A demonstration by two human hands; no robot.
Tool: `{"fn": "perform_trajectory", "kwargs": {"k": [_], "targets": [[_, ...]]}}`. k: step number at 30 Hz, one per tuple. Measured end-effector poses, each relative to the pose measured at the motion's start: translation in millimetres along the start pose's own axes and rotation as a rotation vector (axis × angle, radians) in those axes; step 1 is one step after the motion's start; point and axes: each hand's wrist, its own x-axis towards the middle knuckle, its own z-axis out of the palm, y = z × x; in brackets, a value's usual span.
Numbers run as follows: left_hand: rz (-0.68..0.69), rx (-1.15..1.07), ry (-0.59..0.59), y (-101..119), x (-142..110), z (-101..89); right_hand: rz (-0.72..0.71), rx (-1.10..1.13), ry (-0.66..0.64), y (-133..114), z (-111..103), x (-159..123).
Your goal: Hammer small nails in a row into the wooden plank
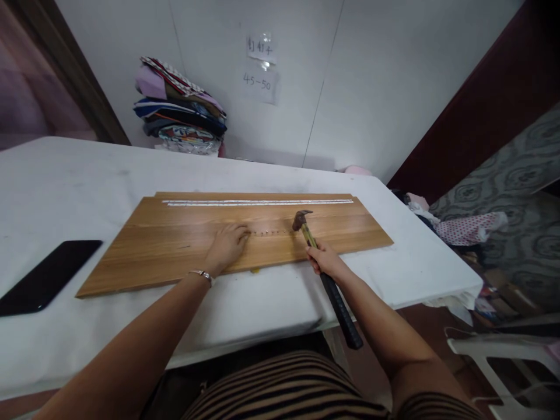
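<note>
With right hand (322,256), gripped hammer (335,297); rested left hand (227,245) beside nails (266,233), could not confirm pinch; judged fingers (241,230) at risk from stray blow.

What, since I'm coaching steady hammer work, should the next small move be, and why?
Perhaps ease the hammer left, toward the left grip, which rests on the board at the left end of the nail row; the right grip holds the hammer with its head near the right end. Whether the left pinches a nail is unclear.
</note>
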Motion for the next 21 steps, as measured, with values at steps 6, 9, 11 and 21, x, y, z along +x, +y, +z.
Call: {"fn": "perform_trajectory", "kwargs": {"k": [6, 9, 11, 21], "targets": [[-0.004, 0.001, 0.004, -1.0, 0.3, 1.4, -0.034, 0.005, 0.009, -0.5, 0.1, -0.2], [0.003, 0.016, 0.011, -1.6, 0.1, 2.4, -0.04, -0.014, 0.002, -2.0, 1.4, -1.4], [0.003, 0.022, 0.012, -1.9, 0.1, 2.8, -0.02, -0.023, -0.004, -3.2, 2.2, -2.2], [-0.005, 0.015, -0.006, -2.3, 1.2, 1.0, -0.012, -0.009, 0.002, -0.7, 2.4, 2.9]]}}
